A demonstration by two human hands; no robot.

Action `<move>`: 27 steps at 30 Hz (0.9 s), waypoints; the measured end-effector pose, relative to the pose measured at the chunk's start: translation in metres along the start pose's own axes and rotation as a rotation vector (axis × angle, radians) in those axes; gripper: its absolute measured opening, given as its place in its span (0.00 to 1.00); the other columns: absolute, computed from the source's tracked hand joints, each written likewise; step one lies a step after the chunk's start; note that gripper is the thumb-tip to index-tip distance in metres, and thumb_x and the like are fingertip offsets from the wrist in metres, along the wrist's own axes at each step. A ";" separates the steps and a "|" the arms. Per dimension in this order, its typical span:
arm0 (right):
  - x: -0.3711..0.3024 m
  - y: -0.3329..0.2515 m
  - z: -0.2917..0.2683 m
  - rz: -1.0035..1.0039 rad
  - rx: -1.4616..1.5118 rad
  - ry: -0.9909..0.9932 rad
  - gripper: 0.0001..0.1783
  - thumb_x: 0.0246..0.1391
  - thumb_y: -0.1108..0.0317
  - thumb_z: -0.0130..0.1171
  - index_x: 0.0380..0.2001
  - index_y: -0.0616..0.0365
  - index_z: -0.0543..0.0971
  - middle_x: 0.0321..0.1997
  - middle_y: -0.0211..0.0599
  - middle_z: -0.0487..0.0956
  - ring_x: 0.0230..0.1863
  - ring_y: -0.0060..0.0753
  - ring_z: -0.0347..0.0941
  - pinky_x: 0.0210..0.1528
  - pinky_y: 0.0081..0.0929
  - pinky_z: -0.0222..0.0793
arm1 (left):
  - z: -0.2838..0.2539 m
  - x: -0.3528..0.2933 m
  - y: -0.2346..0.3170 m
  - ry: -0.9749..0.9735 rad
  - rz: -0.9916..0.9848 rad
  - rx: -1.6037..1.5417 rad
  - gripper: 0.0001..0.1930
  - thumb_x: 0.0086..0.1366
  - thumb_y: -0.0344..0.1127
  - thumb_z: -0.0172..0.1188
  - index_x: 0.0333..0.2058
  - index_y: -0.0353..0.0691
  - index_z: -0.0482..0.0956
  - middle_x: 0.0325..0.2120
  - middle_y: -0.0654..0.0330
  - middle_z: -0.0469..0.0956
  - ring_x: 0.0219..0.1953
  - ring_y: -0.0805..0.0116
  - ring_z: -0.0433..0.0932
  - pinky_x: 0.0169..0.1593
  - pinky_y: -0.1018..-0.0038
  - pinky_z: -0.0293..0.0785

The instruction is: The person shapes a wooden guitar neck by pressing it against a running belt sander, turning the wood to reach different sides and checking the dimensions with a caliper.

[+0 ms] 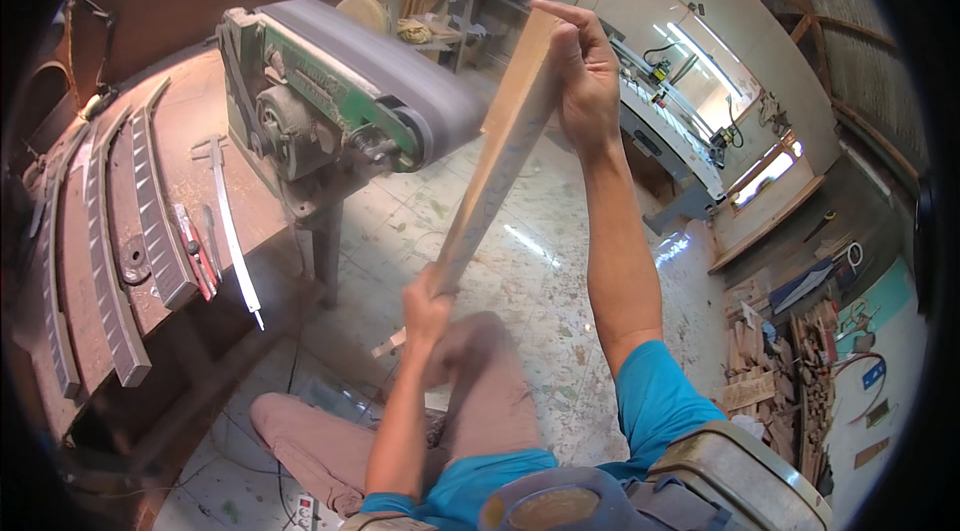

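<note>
A long, pale wooden bar (502, 161) slants between my two hands in front of the roller end of a green belt sander (345, 91). My right hand (588, 81) grips the bar's raised far end, with the thumb on its face and the fingers over the end. Lower down, my left hand (427, 316) is wrapped round its near end. The bar's edge lies right by the grey sanding belt (375, 56); I cannot tell whether they touch. The belt's surface looks smooth and streaked.
On the dusty bench (190, 111) at left lie several curved strips (105, 251), a caliper (228, 211) and a red-handled tool (195, 251). A machine with a long bed (660, 136) stands at back right. Wood offcuts (800, 371) are piled at right; a power strip (304, 511) lies on the floor.
</note>
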State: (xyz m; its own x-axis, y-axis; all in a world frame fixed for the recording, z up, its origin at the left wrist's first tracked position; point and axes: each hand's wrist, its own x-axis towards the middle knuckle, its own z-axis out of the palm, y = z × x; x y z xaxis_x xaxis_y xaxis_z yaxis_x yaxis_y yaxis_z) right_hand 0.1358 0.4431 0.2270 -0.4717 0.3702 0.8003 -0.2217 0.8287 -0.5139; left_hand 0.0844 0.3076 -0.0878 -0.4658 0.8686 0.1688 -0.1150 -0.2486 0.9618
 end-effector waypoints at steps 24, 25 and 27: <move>0.006 0.002 0.029 -0.227 -0.408 0.006 0.20 0.70 0.49 0.59 0.50 0.54 0.81 0.44 0.26 0.80 0.46 0.17 0.72 0.54 0.19 0.66 | 0.014 0.033 -0.033 -0.258 -0.080 -0.307 0.22 0.42 0.25 0.54 0.39 0.26 0.81 0.26 0.54 0.82 0.28 0.68 0.80 0.34 0.72 0.77; 0.005 0.003 0.028 -0.222 -0.420 -0.006 0.20 0.70 0.50 0.58 0.51 0.54 0.81 0.48 0.27 0.81 0.47 0.17 0.72 0.56 0.19 0.65 | 0.015 0.033 -0.034 -0.257 -0.079 -0.321 0.22 0.41 0.25 0.54 0.39 0.26 0.81 0.26 0.54 0.82 0.28 0.68 0.80 0.35 0.72 0.77; 0.004 0.003 0.028 -0.212 -0.431 -0.006 0.19 0.71 0.51 0.57 0.52 0.54 0.81 0.51 0.28 0.82 0.49 0.17 0.72 0.59 0.19 0.65 | 0.015 0.032 -0.036 -0.256 -0.079 -0.348 0.22 0.41 0.25 0.54 0.39 0.26 0.81 0.27 0.55 0.82 0.29 0.68 0.80 0.35 0.72 0.77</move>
State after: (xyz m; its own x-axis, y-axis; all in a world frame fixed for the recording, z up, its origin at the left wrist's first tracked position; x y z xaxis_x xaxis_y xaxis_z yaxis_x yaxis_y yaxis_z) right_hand 0.1090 0.4358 0.2199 -0.4599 0.1727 0.8710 0.0598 0.9847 -0.1637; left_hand 0.0870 0.3510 -0.1133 -0.2163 0.9580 0.1881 -0.4510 -0.2690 0.8510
